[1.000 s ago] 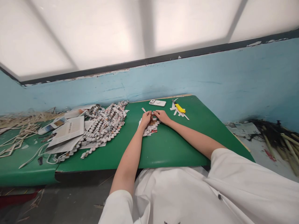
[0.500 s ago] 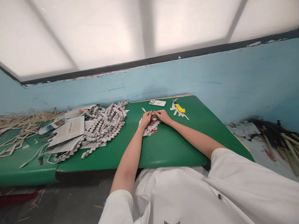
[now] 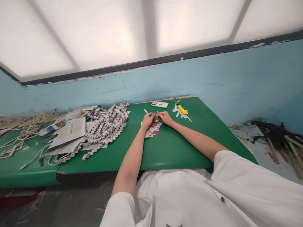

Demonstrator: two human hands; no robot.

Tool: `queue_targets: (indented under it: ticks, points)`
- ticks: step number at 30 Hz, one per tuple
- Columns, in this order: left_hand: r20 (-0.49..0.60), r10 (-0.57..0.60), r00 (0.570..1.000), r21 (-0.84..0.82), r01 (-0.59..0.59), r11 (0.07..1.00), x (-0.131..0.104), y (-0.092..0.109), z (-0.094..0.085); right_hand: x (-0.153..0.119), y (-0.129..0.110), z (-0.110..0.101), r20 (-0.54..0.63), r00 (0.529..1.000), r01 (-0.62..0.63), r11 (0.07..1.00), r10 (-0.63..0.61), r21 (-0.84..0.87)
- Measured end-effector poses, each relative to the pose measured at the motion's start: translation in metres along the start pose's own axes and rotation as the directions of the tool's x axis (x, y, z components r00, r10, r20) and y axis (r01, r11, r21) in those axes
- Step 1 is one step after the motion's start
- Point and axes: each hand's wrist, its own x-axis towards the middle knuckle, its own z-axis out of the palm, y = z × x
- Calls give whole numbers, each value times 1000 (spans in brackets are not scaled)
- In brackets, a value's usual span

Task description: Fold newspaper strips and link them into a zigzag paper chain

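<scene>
My left hand [image 3: 148,120] and my right hand [image 3: 165,118] meet over the green table with fingertips nearly touching. Both are closed in a pinch, and a small pale paper strip seems to be between them, mostly covered by the fingers. Just below and between the hands lies a small heap of folded paper strips [image 3: 155,128], partly hidden by my left hand. One loose paper strip [image 3: 145,111] sticks out beyond my left hand.
A white phone [image 3: 160,104] lies behind my hands. To the right, a yellow-handled cutter knife [image 3: 182,109] rests on paper scraps [image 3: 187,117]. Leftward are a large pile of folded-paper chains [image 3: 109,123], a printed sheet [image 3: 71,130] and a white cable [image 3: 33,160]. A blue wall backs the table [image 3: 180,148].
My fingertips have shifted slightly over the heap, the right hand's fingers bending a little more. The things on the table lie where they were.
</scene>
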Motion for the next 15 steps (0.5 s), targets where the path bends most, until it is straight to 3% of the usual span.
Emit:
queue_targets:
  ticks: [7,15]
  points:
    - [-22,-64,998,-34,64,997,6,-9,-3,1,0,0,30,996,88,988,-85,-124]
    - [-47,-15,999,-39,13,999,6,-7,-3,4,4,3,-11,989,142,954,-151,-264]
